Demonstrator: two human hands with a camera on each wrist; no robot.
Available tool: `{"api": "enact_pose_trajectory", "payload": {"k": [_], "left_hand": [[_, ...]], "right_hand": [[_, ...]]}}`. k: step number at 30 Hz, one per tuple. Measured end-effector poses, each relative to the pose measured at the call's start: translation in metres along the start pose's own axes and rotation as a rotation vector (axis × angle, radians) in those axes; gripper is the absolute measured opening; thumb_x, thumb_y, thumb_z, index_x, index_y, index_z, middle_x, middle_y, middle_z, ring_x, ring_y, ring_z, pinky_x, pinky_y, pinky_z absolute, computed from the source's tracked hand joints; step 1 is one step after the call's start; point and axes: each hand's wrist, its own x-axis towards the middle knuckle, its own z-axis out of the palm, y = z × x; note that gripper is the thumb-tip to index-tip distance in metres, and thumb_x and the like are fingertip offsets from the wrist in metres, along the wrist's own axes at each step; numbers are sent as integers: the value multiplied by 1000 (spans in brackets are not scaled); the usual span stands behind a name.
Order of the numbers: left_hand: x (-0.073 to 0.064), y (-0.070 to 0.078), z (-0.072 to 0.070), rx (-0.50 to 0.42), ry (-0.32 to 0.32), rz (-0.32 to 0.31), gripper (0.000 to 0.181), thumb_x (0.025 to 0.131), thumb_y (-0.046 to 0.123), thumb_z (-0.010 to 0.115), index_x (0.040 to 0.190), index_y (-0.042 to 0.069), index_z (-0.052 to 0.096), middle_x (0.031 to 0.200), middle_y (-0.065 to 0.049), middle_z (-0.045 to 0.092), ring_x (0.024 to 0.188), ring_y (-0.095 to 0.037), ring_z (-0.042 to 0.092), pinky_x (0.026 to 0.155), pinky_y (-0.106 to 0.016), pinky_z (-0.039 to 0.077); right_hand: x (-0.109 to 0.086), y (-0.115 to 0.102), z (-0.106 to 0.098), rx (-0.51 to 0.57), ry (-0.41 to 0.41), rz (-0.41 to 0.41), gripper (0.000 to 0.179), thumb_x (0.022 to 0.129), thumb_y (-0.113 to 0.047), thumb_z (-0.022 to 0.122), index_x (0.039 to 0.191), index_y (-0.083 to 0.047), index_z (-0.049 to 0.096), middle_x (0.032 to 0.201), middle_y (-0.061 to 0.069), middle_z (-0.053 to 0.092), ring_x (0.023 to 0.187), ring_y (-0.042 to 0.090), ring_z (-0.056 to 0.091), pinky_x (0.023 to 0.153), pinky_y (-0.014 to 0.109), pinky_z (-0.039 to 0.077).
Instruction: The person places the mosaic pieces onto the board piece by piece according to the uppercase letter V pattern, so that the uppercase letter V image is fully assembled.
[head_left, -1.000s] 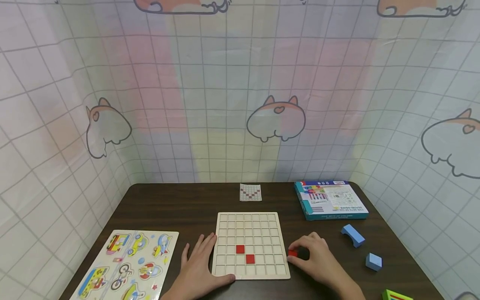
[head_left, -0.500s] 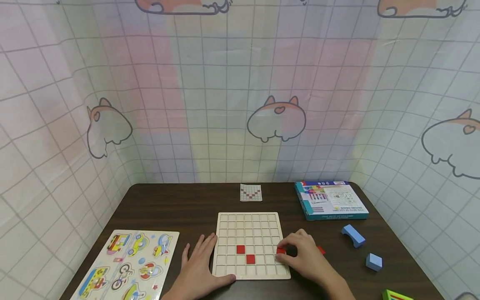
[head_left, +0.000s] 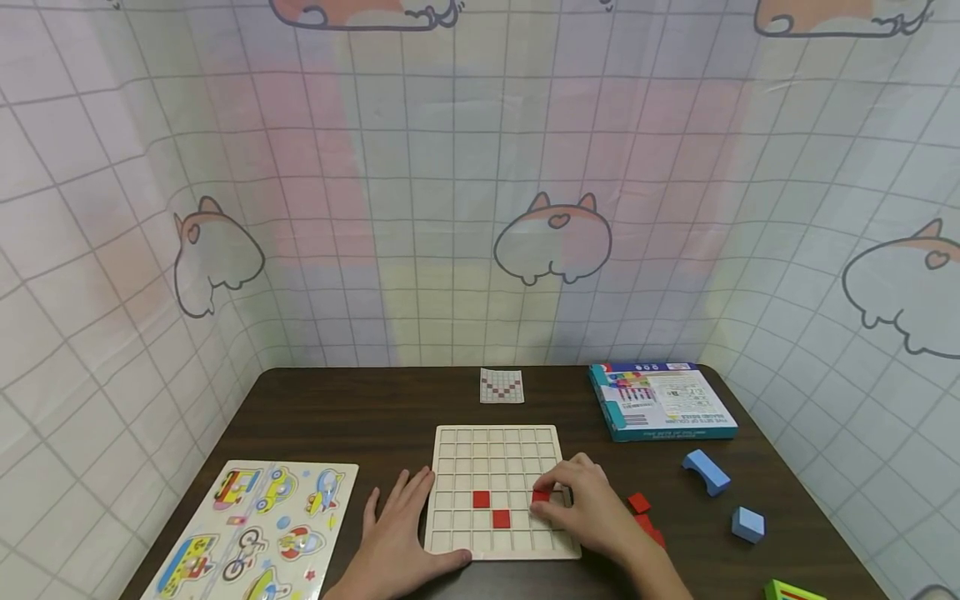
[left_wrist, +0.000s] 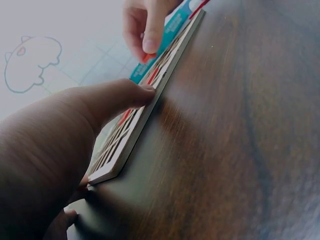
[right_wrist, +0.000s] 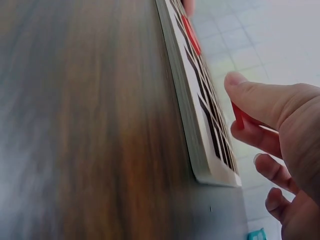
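A pale wooden grid board [head_left: 457, 454] lies on the dark table, with two red square tiles seated in its cells, a left one [head_left: 481, 499] and a lower right one [head_left: 501, 519]. My left hand [head_left: 397, 533] rests at the board's lower left corner, fingers spread along the left edge and thumb on the near edge. Over the board's right part, my right hand [head_left: 592, 504] pinches another red tile [right_wrist: 238, 116] between thumb and index finger. In the right wrist view this tile is held above the grid surface. Its other fingers are loosely bent.
Several loose red tiles [head_left: 639, 502] lie right of the board, partly behind my right forearm. Farther right are a blue arch block [head_left: 707, 472], a blue cube [head_left: 747, 524] and a green object [head_left: 791, 592]. A pattern card [head_left: 502, 386], boxed set [head_left: 667, 404] and picture puzzle [head_left: 255, 529] surround the board.
My right hand has carried its red tile leftward from beside the board to over its right part. Loose red tiles have come into sight behind it. The left hand has stayed put.
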Motion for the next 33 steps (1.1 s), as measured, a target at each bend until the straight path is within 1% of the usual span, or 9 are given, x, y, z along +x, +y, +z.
{"api": "enact_pose_trajectory", "payload": {"k": [5,10,18,21,26,33], "left_hand": [[0,1,0,9,4,-1,138,64,98,79,173,21,42,181,0,39,171,-38,27,130,-79,6],[0,2,-1,25,4,4,139,64,99,78,173,21,40,181,0,38,171,-38,27,130,-81,7],[0,3,-1,26,4,6,140,64,99,78,173,21,40,181,-1,38,172,-39,27,130,-81,7],[0,2,-1,24,8,12,139,65,99,78,173,21,40,181,-1,38,172,-38,27,130,-81,7],[-1,1,-1,26,10,16,139,65,99,78,173,21,40,181,-1,38,172,-38,27,130,-80,7],[-1,1,-1,26,0,-1,140,65,100,77,174,21,40,182,0,38,172,-37,25,131,-80,6]], "right_hand": [[6,-4,5,-8,-4,-13,18,92,-37,93,106,-31,83,102,-26,74,103,8,52,95,37,43],[11,-9,10,-3,-1,-16,19,91,-34,94,106,-29,84,104,-24,77,103,5,50,96,39,43],[18,-15,18,0,25,-72,18,91,-33,94,104,-29,83,106,-20,79,101,6,52,96,39,43],[21,-18,21,6,20,-66,18,91,-34,94,105,-28,83,107,-20,79,103,5,51,98,41,43],[26,-22,29,12,23,-85,19,90,-34,95,104,-28,83,105,-20,79,102,4,51,99,42,43],[34,-31,36,17,10,-91,19,91,-35,94,105,-27,84,106,-18,79,102,6,51,98,42,45]]}}
